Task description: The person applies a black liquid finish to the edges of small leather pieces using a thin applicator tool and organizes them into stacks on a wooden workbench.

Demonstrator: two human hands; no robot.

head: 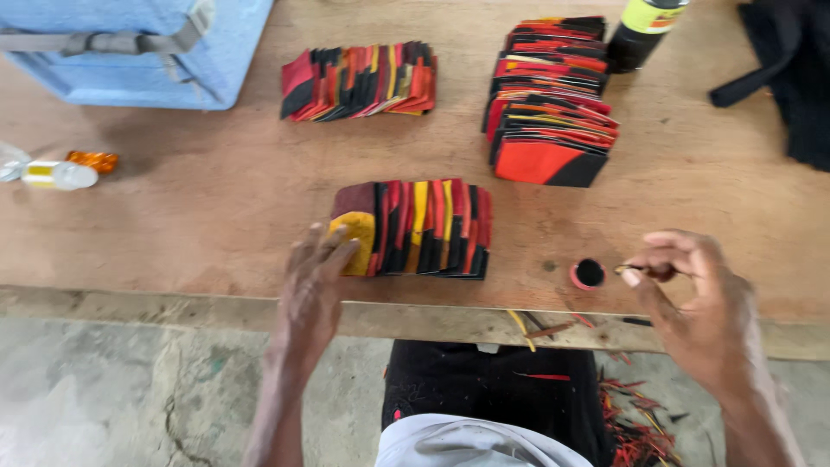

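Our left hand [316, 281] rests flat, fingers spread, on the near fanned stack [415, 227] (red, black, yellow pieces); our right hand [692, 298] pinches a small stick [635, 270] beside the little round cap [589, 274].

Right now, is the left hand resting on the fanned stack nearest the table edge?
Yes, the left hand lies with its fingers on the yellow end piece of the near fanned stack.
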